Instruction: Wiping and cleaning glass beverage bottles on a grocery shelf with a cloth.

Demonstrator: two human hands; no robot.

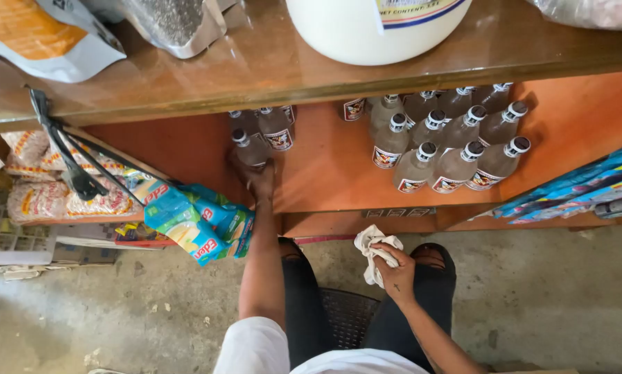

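My left hand reaches onto the lower wooden shelf and grips the base of a clear glass bottle with a white cap. Two more bottles of the same kind stand just behind it. My right hand rests above my knee, closed on a crumpled white cloth. To the right on the same shelf stands a tight group of several capped bottles.
The top shelf carries a large white tub and plastic bags. Blue and yellow packets hang at the left beside black straps. Blue packages sit at right. A dark stool stands on the concrete floor.
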